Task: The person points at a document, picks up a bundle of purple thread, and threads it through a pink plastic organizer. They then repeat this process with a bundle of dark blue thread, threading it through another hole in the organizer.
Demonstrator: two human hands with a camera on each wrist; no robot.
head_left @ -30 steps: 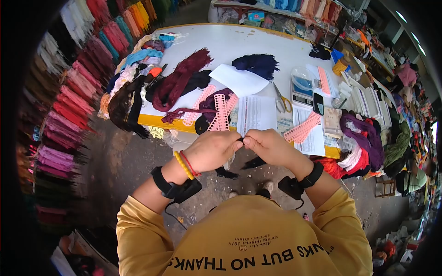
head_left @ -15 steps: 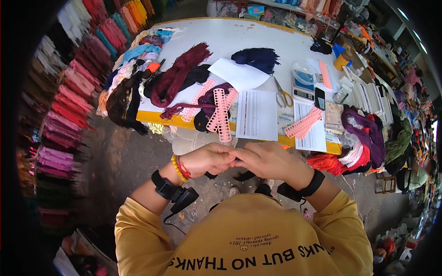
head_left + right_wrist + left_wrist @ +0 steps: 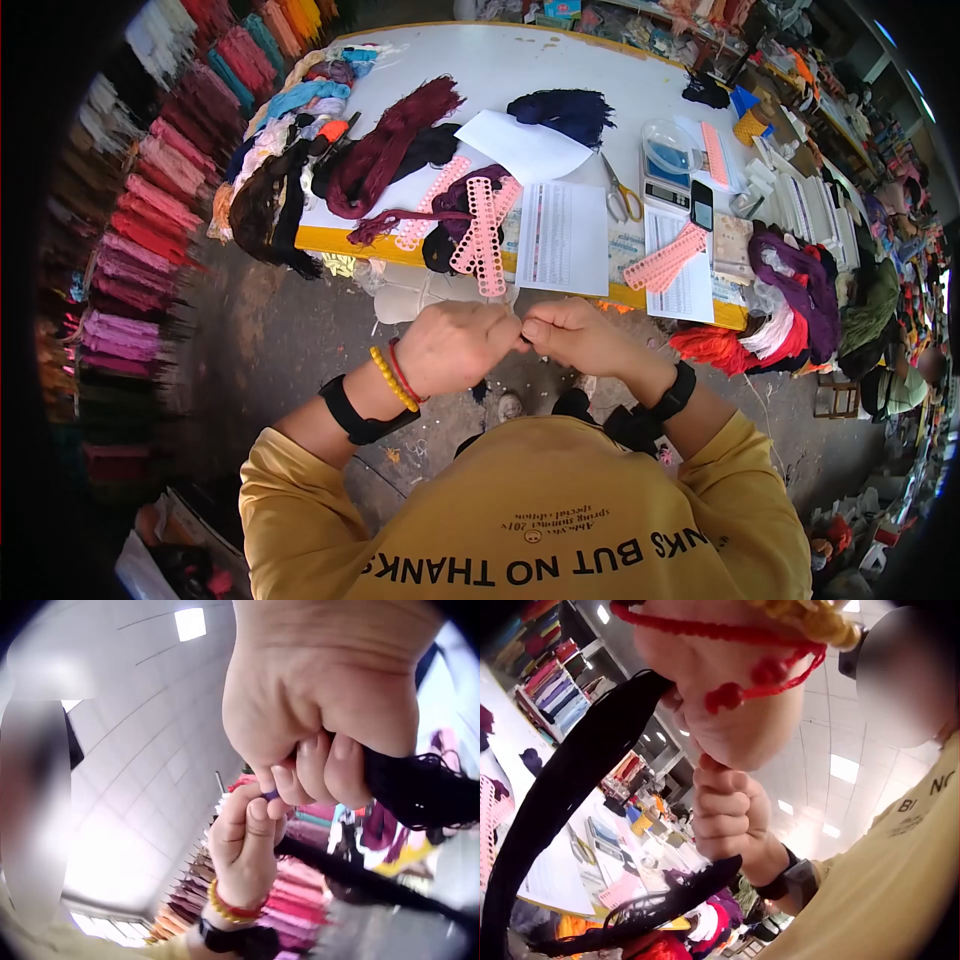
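In the head view my left hand [image 3: 452,345], with a yellow bead bracelet and red cord at its wrist, meets my right hand [image 3: 578,338] in front of the table edge. Both grip a skein of black thread. One length of the black thread [image 3: 570,776] hangs from the left fist in the left wrist view. Another trails from the curled right fingers [image 3: 345,769] in the right wrist view. A small dark purple bit [image 3: 271,796] shows where the fingertips meet. The stretch of skein inside the fists is hidden.
On the white table [image 3: 420,55] lie pink perforated strips [image 3: 485,235], maroon thread [image 3: 400,150], navy thread [image 3: 565,117], printed sheets [image 3: 560,240], scissors [image 3: 625,195], a scale [image 3: 668,190] and a phone [image 3: 703,205]. Coloured skeins [image 3: 140,250] hang at left.
My hands first drew down toward my body, then rose slightly, staying together. The left hand has turned its back more upward. The black thread stays held; less of its hanging ends shows below.
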